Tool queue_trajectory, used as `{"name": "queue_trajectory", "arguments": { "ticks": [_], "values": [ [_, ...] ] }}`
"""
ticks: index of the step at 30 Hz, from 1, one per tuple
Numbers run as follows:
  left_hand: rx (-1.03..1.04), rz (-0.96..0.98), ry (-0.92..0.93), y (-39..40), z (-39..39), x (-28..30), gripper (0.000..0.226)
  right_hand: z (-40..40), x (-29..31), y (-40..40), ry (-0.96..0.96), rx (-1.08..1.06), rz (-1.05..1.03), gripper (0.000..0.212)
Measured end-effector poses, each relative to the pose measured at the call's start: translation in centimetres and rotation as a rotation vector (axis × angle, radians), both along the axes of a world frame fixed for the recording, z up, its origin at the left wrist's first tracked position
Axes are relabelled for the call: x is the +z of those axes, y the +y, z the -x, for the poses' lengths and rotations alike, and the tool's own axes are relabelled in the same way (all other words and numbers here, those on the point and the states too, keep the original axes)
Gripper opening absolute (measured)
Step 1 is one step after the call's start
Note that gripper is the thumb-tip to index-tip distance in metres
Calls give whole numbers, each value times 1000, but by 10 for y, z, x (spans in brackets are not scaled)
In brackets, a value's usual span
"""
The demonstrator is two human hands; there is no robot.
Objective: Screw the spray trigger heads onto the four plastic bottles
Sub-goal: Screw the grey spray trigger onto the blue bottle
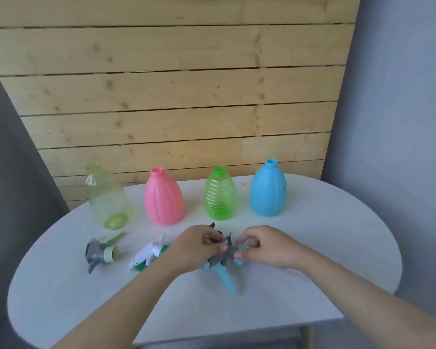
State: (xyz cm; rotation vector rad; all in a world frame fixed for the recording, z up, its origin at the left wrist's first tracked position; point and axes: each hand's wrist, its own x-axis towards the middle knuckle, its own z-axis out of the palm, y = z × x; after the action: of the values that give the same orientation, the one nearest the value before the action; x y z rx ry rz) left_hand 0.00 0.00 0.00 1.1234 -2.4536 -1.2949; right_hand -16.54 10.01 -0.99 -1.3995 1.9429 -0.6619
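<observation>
Four open bottles stand in a row at the back of the white table [312, 248]: pale yellow-green [106, 197], pink [163, 197], ribbed green [220, 196], blue [268, 190]. A grey and light-blue trigger head [220, 267] lies at the table's middle, its blue dip tube pointing toward me. My left hand [196, 248] and my right hand [264, 244] both pinch its grey top. A dark part pokes out behind the left fingers. A grey head with a pale green collar [98, 253] and a white and green head [149, 255] lie to the left.
A wooden plank wall [174, 96] rises right behind the bottles. Grey walls flank it on both sides. The table's rounded front edge is near my forearms.
</observation>
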Motion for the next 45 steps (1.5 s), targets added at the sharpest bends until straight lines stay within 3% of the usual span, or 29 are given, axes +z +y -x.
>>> {"name": "queue_trajectory", "arguments": {
  "ticks": [2, 7, 12, 15, 18, 21, 24, 26, 37, 41, 45],
  "values": [
    [16, -61, 78, -4, 0, 4, 12, 2, 5, -1, -45, -18, 36, 28],
    [79, 9, 128, -11, 0, 9, 25, 15, 21, 1, 6, -32, -11, 35],
    [242, -166, 357, -15, 5, 7, 22, 37, 21, -12, 92, -407, 326, 20],
    [303, -159, 398, -16, 9, 3, 24, 49, 14, -23, 152, -565, 439, 21],
    [337, -201, 435, -19, 11, 1, 25, 59, 6, -34, 267, -665, 487, 38],
    [362, -275, 481, -20, 12, 0, 20, 66, -2, -43, 261, -746, 499, 69],
    [380, -343, 531, -21, 12, -2, 14, 71, -7, -52, 144, -734, 445, 98],
    [380, -363, 546, -22, 11, -1, 15, 75, -9, -56, 49, -680, 416, 103],
    [404, -314, 644, -28, -9, 4, 12, 71, 7, -26, -28, -415, 482, 88],
    [419, -305, 682, -32, -22, 8, 21, 80, 14, 9, 38, -315, 413, 85],
    [440, -323, 724, -30, -30, 10, 14, 85, 17, 31, 102, -232, 353, 86]
  ]
}}
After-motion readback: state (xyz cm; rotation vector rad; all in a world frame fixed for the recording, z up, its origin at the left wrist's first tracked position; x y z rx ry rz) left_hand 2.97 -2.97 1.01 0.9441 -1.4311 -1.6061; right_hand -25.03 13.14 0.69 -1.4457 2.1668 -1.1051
